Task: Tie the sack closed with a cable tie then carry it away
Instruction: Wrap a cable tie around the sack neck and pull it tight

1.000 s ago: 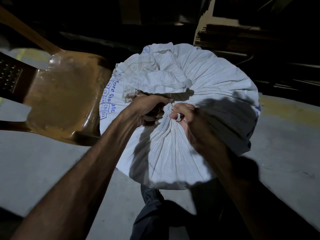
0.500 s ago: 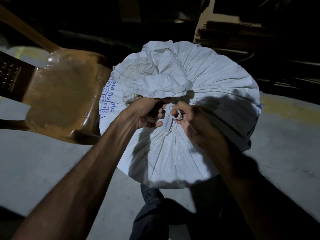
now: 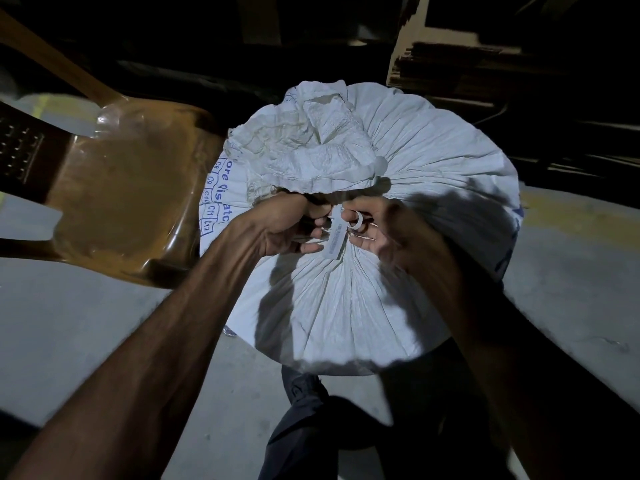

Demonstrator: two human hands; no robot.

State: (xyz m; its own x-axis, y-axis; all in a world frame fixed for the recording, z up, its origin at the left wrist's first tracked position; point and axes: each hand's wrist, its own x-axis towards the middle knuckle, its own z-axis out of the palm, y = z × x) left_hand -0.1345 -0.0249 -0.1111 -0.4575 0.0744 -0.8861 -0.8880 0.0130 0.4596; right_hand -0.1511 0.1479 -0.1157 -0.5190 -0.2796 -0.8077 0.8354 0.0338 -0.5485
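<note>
A full white woven sack [image 3: 363,299] with blue print stands on the floor in front of me, its mouth gathered into a crumpled ruffle [image 3: 311,154]. My left hand [image 3: 287,225] is clenched around the gathered neck just below the ruffle. My right hand [image 3: 381,226] holds the white cable tie [image 3: 358,221], whose strap curls in a loop over my fingers. A flat white tag end of the tie [image 3: 336,237] hangs down between both hands. How far the tie goes around the neck is hidden by my fingers.
A brown plastic chair [image 3: 114,199] stands close on the sack's left. Stacked dark boards and a cardboard-coloured panel [image 3: 450,74] lie behind on the right. My dark trouser leg [image 3: 311,427] is below the sack. Grey concrete floor [image 3: 69,323] surrounds it.
My hands have shifted slightly up the neck. The tie's loop over my right fingers has come more into view and the tag end hangs lower between the hands.
</note>
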